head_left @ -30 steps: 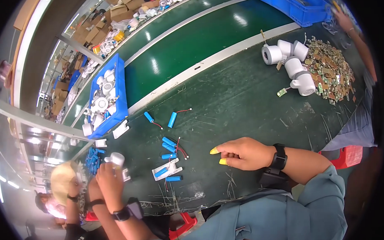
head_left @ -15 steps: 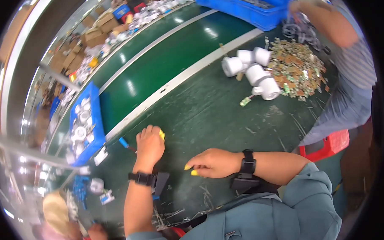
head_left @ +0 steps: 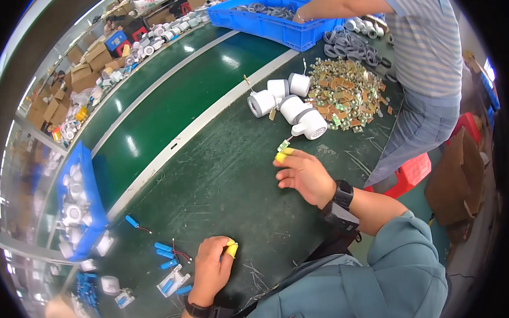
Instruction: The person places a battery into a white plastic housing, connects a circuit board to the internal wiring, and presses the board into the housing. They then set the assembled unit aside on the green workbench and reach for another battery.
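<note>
Blue cylindrical cells [head_left: 165, 254] lay at left. Left hand [head_left: 212, 268], near: thumb and forefinger together; could not tell whether they held anything. Right hand [head_left: 307, 177], well apart, was at the green circuit board [head_left: 283, 146]; grip unconfirmed. Board lay just left of the white grilled housing [head_left: 311, 125]. Judged best: pinch edges, avoid tugging.

I looked through one head-worn fisheye, left of its pair — aimed down and forward across the green workbench [head_left: 227, 185] from near above.
</note>
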Demonstrator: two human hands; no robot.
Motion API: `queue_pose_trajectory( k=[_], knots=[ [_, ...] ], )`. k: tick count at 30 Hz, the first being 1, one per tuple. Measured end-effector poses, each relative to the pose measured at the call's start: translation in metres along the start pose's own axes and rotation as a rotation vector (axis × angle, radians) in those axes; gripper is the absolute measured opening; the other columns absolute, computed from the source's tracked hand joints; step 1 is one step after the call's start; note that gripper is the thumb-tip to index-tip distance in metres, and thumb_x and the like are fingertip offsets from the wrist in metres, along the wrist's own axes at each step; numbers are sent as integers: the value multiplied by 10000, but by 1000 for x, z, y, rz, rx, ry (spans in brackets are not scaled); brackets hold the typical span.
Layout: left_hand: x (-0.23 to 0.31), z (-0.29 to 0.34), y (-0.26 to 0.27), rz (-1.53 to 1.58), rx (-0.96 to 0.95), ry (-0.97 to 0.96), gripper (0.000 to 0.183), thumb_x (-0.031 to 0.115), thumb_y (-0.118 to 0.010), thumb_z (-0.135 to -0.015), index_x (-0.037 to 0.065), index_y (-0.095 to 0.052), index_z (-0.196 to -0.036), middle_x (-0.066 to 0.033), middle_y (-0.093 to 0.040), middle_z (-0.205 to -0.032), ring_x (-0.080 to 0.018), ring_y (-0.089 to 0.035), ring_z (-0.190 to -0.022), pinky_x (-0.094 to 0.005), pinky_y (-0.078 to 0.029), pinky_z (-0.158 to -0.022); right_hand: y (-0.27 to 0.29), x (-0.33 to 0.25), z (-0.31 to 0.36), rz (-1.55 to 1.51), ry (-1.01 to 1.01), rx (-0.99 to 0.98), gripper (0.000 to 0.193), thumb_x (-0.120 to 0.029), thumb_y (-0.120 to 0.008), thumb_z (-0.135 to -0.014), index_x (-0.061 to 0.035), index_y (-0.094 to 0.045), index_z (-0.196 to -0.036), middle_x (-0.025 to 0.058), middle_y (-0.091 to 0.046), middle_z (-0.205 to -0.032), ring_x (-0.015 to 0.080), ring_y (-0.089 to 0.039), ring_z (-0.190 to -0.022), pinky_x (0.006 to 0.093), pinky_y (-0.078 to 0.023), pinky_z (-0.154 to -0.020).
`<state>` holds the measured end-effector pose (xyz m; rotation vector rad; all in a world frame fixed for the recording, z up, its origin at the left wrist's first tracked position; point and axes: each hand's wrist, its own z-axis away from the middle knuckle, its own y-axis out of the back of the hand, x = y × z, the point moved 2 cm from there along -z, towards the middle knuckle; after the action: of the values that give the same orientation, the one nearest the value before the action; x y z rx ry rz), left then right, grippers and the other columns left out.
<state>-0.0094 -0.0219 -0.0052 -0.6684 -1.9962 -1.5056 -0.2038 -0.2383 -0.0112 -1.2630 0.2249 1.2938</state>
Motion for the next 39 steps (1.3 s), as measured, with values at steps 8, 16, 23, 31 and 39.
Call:
queue_pose_trajectory(
  k=[8, 16, 23, 31, 39],
  knots=[
    [-11, 4, 9, 205, 107, 162, 218, -23, -583, -846, 8, -595, -1062, -106, -654, -908, -211, -646, -806, -297, -504, -737, 17, -5, -63, -198, 42, 4, 114, -78, -478, -955, -7, -547, -1011, 89, -643, -945, 174, -620, -779, 313, -547, -732],
    [-21, 6, 10, 308, 105, 125, 197, 6, -608, -878, 4, -586, -1073, -84, -644, -941, -164, -631, -818, -276, -496, -738, 23, -13, -76, -369, 247, 165, 172, -8, -450, -979, 39, -474, -1142, 125, -656, -1009, 165, -662, -818, 248, -580, -672],
    [-36, 11, 7, 636, 54, 229, 171, -13, -556, -932, -3, -561, -1103, -55, -633, -987, -131, -621, -884, -275, -505, -797, 31, -3, -79, -269, 133, -39, 83, -47, -495, -974, -9, -560, -1010, 56, -639, -858, 137, -650, -745, 246, -557, -636],
    [-44, 8, 7, 870, 109, 276, 196, 24, -567, -967, 6, -555, -1162, -49, -622, -1024, -135, -622, -920, -281, -510, -841, -57, 57, 13, 433, -315, -449, 254, -196, -476, -1016, -21, -527, -1193, 115, -652, -1041, 204, -693, -796, 294, -581, -647],
    [-19, 7, 9, 406, 114, 196, 201, 3, -602, -887, 0, -584, -1087, -106, -632, -981, -177, -655, -845, -292, -524, -734, -72, 83, 24, 388, -474, -609, 288, -172, -507, -1015, 17, -540, -1229, 86, -636, -1069, 153, -665, -878, 284, -575, -779]
  ],
)
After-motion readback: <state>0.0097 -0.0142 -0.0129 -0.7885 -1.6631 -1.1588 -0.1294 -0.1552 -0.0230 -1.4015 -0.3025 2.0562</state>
